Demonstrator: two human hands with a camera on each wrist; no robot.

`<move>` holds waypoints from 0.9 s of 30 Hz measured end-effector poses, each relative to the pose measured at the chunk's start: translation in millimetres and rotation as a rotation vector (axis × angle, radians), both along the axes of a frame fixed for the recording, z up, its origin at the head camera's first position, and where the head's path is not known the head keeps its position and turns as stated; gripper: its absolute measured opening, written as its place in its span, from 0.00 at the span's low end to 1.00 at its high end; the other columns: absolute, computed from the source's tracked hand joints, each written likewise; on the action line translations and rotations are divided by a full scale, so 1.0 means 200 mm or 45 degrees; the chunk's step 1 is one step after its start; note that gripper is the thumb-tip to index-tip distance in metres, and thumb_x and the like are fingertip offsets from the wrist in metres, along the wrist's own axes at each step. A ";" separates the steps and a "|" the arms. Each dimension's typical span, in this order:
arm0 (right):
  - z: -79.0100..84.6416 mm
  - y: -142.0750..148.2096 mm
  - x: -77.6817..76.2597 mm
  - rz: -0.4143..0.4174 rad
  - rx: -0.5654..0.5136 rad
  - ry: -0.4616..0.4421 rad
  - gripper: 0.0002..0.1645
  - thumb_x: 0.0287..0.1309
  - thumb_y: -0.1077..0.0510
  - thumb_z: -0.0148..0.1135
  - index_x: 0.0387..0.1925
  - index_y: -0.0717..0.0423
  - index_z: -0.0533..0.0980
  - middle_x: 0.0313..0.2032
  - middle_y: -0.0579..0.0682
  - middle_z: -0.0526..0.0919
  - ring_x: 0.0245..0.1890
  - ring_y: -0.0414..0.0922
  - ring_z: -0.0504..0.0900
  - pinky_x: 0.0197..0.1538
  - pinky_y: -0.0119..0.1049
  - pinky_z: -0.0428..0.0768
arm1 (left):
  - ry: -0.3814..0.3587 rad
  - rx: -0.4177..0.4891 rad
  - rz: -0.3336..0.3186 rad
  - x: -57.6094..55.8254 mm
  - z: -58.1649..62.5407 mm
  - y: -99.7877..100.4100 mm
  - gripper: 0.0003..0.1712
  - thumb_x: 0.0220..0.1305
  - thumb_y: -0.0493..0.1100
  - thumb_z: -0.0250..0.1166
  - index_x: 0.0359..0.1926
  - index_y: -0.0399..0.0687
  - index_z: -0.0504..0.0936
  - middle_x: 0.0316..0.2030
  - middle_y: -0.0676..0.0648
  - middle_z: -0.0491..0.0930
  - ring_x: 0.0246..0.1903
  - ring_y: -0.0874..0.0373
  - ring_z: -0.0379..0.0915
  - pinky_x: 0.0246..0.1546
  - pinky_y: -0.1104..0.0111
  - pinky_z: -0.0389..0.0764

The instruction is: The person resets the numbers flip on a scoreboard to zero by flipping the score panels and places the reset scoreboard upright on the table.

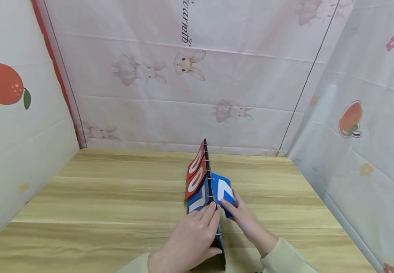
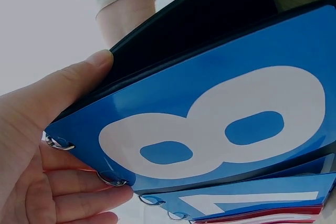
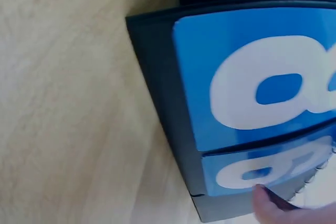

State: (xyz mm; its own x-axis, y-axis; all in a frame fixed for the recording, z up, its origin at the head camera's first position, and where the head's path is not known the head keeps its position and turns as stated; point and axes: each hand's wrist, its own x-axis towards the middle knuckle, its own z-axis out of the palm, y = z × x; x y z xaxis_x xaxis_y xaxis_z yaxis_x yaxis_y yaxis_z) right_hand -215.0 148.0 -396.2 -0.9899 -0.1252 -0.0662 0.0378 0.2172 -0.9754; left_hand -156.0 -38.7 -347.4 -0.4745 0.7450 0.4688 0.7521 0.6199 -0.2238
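Observation:
A black flip scoreboard (image 3: 152,72) stands folded like a tent on the table, its ringed top edge pointing away from me. My left hand (image 1: 191,237) grips its near part at the top edge, with the thumb on one face and the fingers by the rings in the left wrist view. Right of the ridge, my right hand (image 1: 244,218) pinches raised blue number cards (image 1: 225,185), thumb on top. Another blue card (image 1: 197,201) hangs on the left face, below two red cards (image 1: 196,172) showing 0. A blue 8 card (image 2: 157,145) lies against the board.
The wooden table (image 1: 115,197) spreads out on both sides of the scoreboard. A printed cloth (image 1: 142,121) with rabbits hangs behind it, and fruit-patterned cloth (image 1: 371,159) lines the sides.

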 end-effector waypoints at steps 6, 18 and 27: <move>0.09 0.04 0.02 -0.175 -0.247 0.061 0.41 0.61 0.56 0.58 0.68 0.58 0.48 0.61 0.66 0.61 0.52 0.52 0.71 0.50 0.35 0.78 | -0.040 -0.009 0.003 0.00 0.00 0.00 0.46 0.42 0.70 0.66 0.51 0.36 0.75 0.52 0.39 0.78 0.47 0.52 0.76 0.42 0.63 0.82; 0.24 -0.07 0.00 -0.007 0.081 0.330 0.38 0.59 0.50 0.60 0.67 0.44 0.55 0.59 0.63 0.66 0.53 0.57 0.71 0.53 0.56 0.74 | 0.052 -0.003 -0.001 0.00 0.00 0.00 0.47 0.39 0.70 0.68 0.49 0.35 0.76 0.49 0.39 0.79 0.45 0.53 0.77 0.41 0.64 0.82; 0.22 -0.09 -0.02 0.397 0.620 0.865 0.35 0.66 0.52 0.51 0.70 0.46 0.50 0.55 0.48 0.77 0.59 0.47 0.68 0.57 0.58 0.69 | 0.166 0.033 0.011 -0.01 -0.02 0.01 0.51 0.32 0.71 0.70 0.49 0.34 0.75 0.46 0.42 0.80 0.43 0.55 0.77 0.38 0.66 0.83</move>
State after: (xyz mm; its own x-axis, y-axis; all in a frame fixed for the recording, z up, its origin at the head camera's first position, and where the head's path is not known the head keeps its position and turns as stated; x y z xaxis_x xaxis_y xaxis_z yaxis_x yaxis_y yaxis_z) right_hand -219.3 129.4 -352.1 -0.7608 -0.5063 0.4061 -0.6447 0.5176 -0.5626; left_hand -157.5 -36.9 -352.2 -0.4146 0.7282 0.5458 0.7123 0.6329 -0.3033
